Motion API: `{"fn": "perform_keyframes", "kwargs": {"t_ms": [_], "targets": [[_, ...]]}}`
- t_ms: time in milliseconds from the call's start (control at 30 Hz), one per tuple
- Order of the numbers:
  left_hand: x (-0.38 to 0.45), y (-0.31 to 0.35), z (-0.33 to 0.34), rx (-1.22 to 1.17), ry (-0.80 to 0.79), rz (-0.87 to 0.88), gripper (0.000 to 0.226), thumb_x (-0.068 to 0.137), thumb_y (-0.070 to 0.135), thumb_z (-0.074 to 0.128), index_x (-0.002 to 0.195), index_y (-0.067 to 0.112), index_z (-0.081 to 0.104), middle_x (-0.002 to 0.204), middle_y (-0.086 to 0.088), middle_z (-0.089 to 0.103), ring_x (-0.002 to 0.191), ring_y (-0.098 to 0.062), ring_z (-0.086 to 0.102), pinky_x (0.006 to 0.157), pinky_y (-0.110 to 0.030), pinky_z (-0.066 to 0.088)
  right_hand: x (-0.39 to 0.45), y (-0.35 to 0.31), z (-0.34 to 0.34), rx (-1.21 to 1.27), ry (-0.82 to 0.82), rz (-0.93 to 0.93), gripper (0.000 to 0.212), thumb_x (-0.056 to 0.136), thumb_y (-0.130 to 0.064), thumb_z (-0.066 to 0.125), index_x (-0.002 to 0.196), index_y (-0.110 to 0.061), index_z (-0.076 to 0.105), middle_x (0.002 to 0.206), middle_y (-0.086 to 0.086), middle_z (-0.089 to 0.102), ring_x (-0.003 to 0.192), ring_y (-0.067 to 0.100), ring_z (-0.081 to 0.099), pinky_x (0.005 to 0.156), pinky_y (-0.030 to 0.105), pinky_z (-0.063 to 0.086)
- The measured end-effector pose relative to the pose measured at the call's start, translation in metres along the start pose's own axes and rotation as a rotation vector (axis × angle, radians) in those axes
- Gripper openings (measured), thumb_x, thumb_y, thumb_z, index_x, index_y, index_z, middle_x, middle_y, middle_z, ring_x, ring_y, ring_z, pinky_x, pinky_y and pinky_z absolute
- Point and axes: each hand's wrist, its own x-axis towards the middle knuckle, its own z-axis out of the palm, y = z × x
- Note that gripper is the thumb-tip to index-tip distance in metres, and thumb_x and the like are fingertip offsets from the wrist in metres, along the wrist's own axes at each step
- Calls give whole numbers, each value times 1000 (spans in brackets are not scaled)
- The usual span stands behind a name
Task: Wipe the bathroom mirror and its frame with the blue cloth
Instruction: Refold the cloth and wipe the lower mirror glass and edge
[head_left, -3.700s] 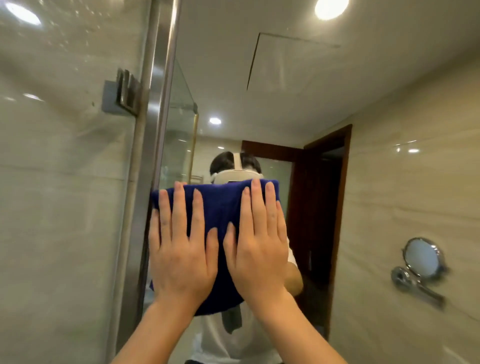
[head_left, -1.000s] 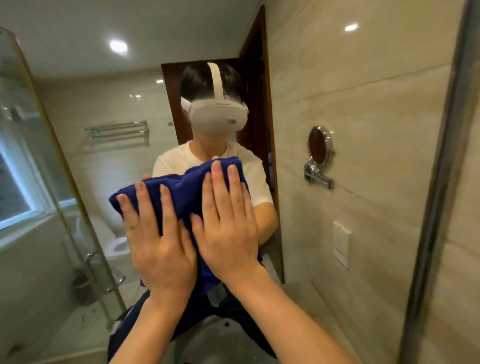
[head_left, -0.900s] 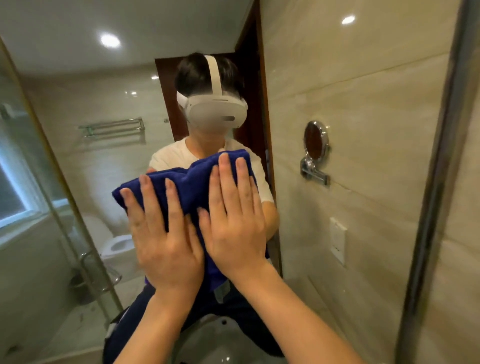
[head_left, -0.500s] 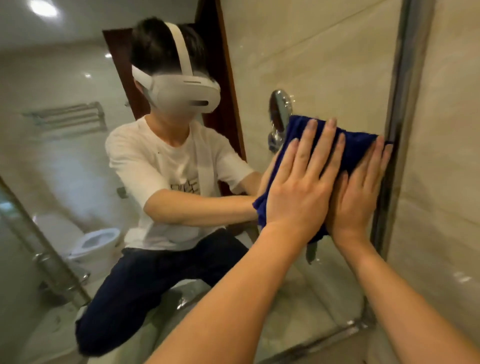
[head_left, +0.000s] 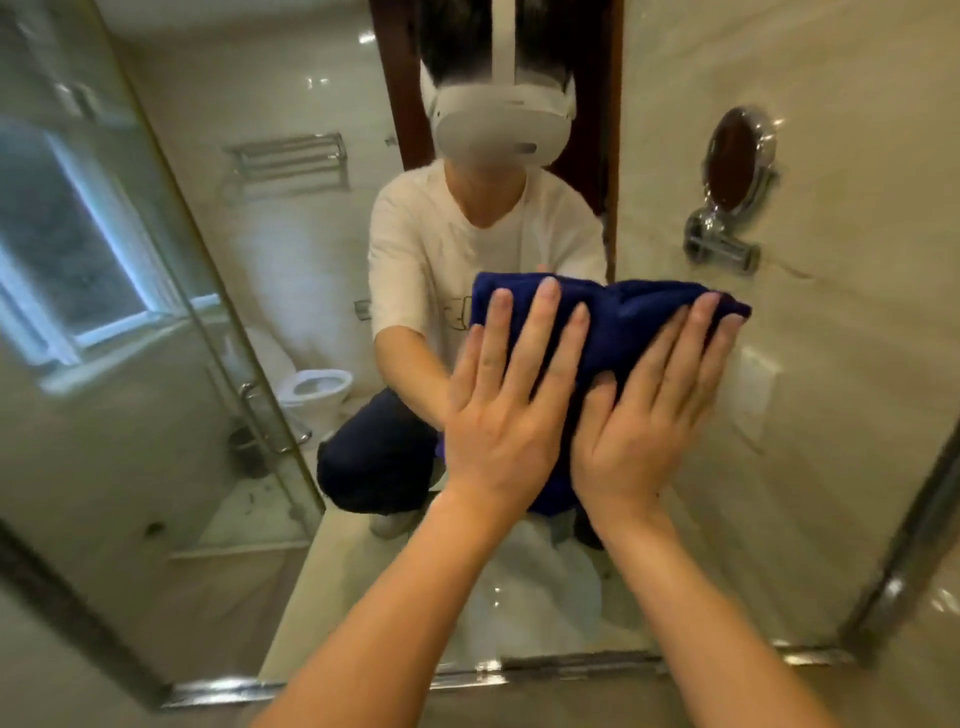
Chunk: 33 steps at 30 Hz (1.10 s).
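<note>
The blue cloth lies folded flat against the bathroom mirror. My left hand presses its left half with straight, spread fingers. My right hand presses its right half the same way, thumb beside the left hand. The cloth sits in the mirror's lower middle, some way above the metal frame's bottom bar and left of the frame's right bar. Most of the cloth's lower part is hidden under my hands.
The glass reflects a person in a white shirt, a shower screen, a toilet, a towel rack and a round wall mirror. Beige tiled wall borders the frame at the right and below.
Both hands slid the cloth left and down, away from the right frame bar toward the mirror's lower middle. The hands sit level side by side again, and the view tilted downward.
</note>
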Motion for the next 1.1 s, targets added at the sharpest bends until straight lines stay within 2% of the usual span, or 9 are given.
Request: {"fn": "perform_keyframes", "kwargs": {"t_ms": [133,200,267,433,533,667,833,967,1100], "targets": [[-57,-77,-35,122,16,-182,49,107,25,37,150,6,26,160,-13,15,151,-34,2,119,-55,22,-37,-69,23,36,-138,-274,58,102,-30,42,148,2,26,156,19,27,150,31,9,122,47,16],[-69,-85,-40,99,10,-247,48,107,24,33,149,2,26,157,-22,18,148,-39,4,118,-59,20,-43,-77,28,55,-160,-337,59,102,-32,46,148,-2,25,157,14,25,150,29,14,122,43,16],[-64,-70,-34,87,38,-291,47,106,21,32,149,1,27,161,-18,13,148,-39,3,119,-57,17,-39,-62,26,54,-174,-375,60,103,-34,47,149,-3,24,157,11,20,149,28,16,122,42,17],[-36,-17,-10,14,52,-224,46,108,25,33,150,10,23,159,-8,18,150,-34,4,119,-57,22,-21,-13,12,-15,-124,-240,60,106,-31,41,150,3,20,155,18,24,150,29,6,118,52,25],[-35,-27,-12,28,10,-127,49,106,23,41,151,13,22,157,-8,24,151,-32,4,115,-59,29,-26,-23,15,-5,-82,-169,55,105,-25,37,149,6,22,153,24,28,149,30,6,119,53,22],[-38,-51,-19,58,21,-53,48,104,24,47,148,12,30,152,-13,32,150,-30,10,120,-49,21,-32,-46,22,-13,-21,-136,53,104,-22,34,147,8,24,151,25,27,149,31,7,120,50,20],[-53,-95,-39,39,94,-108,42,106,20,43,146,10,33,152,-11,32,150,-29,14,114,-56,33,-46,-93,41,39,4,-211,53,102,-20,40,146,7,30,149,26,36,147,33,18,107,59,38],[-70,-145,-62,43,141,-159,40,106,17,41,144,5,35,150,-14,34,151,-28,9,116,-54,30,-66,-146,62,79,4,-259,56,96,-15,50,144,7,32,148,22,37,146,33,21,119,48,25],[-108,-215,-94,62,153,-202,45,105,11,39,149,4,31,158,-10,24,149,-38,12,118,-53,24,-103,-218,89,74,-39,-339,58,94,-13,56,145,4,34,152,19,32,147,32,22,119,44,25]]}}
